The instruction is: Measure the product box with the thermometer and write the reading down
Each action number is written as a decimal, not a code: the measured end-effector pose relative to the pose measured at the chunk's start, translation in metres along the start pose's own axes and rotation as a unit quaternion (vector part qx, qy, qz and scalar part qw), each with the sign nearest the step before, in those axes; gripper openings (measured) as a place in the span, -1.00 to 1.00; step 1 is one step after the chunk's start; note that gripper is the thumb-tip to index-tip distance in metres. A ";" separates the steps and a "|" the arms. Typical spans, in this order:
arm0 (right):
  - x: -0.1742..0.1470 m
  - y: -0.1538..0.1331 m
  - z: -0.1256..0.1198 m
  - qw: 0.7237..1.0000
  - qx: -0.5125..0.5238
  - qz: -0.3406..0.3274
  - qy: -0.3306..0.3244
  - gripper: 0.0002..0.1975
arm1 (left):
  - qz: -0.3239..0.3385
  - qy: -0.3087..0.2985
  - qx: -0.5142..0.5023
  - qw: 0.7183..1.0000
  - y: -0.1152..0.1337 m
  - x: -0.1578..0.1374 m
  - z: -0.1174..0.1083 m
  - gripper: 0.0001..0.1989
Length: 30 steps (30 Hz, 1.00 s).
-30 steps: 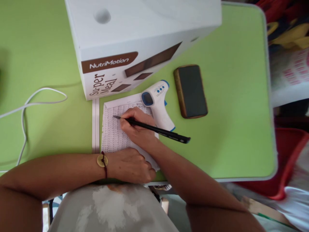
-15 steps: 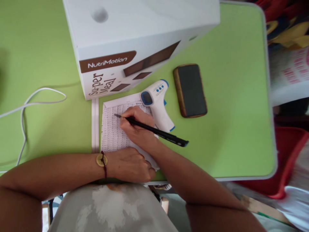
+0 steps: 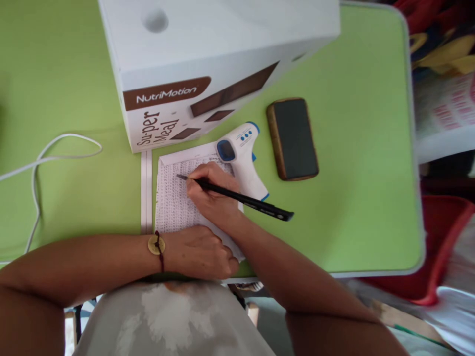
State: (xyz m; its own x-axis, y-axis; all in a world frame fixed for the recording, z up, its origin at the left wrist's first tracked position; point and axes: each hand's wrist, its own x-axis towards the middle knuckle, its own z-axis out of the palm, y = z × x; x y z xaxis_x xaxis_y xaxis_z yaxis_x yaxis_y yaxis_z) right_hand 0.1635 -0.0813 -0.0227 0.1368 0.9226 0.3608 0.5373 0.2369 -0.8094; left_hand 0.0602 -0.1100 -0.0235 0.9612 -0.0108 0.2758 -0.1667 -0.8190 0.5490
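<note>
My right hand (image 3: 211, 190) is closed round a black pen (image 3: 256, 203), whose tip points at a white sheet of paper (image 3: 172, 200) covered in rows of small handwriting. My left hand (image 3: 202, 252) rests as a loose fist across the paper's lower edge, with nothing visible in it. Its wrist wears a dark cord bracelet with a gold coin (image 3: 156, 244). A white and blue infrared thermometer (image 3: 247, 170) lies over the paper's upper right corner, just beside my right hand.
A large white NutriMotion box (image 3: 222, 34) stands behind the paper. To the right lies a phone (image 3: 293, 138) in a wooden-looking case on the green table (image 3: 367, 148). A white cable (image 3: 35, 193) loops at the left. Beyond the table's right edge is a red plastic chair (image 3: 441, 247).
The pen's back end has swung slightly upward and to the right, with a small shift of my right hand. My left hand, the thermometer and the phone have stayed in place.
</note>
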 end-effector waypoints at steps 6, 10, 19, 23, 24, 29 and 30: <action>0.001 0.000 -0.002 1.000 0.009 -0.006 0.000 -0.86 | -0.007 -0.014 0.005 1.000 0.000 0.000 -0.001 -0.80; 0.000 -0.001 -0.002 1.000 0.005 0.007 0.001 -0.86 | -0.012 -0.017 0.002 1.000 0.000 0.001 -0.002 -0.79; 0.000 -0.001 -0.004 1.000 0.018 0.004 -0.001 -0.87 | -0.017 -0.040 -0.002 0.999 0.000 0.001 -0.006 -0.80; 0.000 -0.001 -0.003 0.999 0.041 -0.006 -0.010 -0.88 | -0.014 -0.025 -0.002 1.000 -0.001 0.001 -0.004 -0.80; 0.000 -0.001 -0.002 0.999 0.039 -0.006 -0.013 -0.87 | -0.013 -0.018 0.000 1.000 -0.001 0.001 -0.004 -0.80; -0.001 -0.003 0.000 1.000 0.009 0.002 -0.013 -0.89 | -0.003 0.004 -0.003 1.000 -0.002 0.000 0.000 -0.79; -0.001 -0.003 0.000 1.000 0.009 0.000 -0.012 -0.89 | -0.002 0.004 -0.004 1.000 -0.002 0.000 0.000 -0.79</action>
State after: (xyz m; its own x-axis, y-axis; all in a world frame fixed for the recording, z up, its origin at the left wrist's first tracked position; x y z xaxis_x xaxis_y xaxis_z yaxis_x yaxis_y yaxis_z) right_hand 0.1615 -0.0825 -0.0203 0.1165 0.9292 0.3506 0.5227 0.2428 -0.8172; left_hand 0.0603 -0.1084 -0.0246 0.9601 -0.0037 0.2795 -0.1650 -0.8145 0.5561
